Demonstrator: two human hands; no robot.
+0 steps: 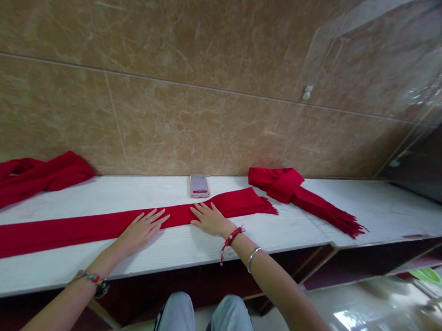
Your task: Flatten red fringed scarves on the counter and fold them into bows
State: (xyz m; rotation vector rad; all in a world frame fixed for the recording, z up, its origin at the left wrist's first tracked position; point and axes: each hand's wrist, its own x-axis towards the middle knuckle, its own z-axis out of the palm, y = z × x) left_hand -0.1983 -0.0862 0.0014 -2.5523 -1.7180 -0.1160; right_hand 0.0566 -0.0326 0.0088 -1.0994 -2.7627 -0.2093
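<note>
A long red scarf (89, 231) lies stretched along the white shelf top, running out of view at the left. Its fringed end is at the right, just past my hands. My left hand (144, 233) rests on the scarf with fingers stretched out. Beside it, my right hand (210, 219) lies flat on the same scarf, fingers spread, close to the wider fringed part. Neither hand grips the cloth. A second red scarf (283, 184), folded over or knotted with its fringe hanging to the right, lies to the right of my right hand.
More red cloth (36, 179) is bunched at the left by the wall. A phone (199, 186) lies against the tiled wall (209, 120), behind my hands. The white shelf top (186, 241) has open compartments underneath. A green basin (427, 275) stands at the lower right.
</note>
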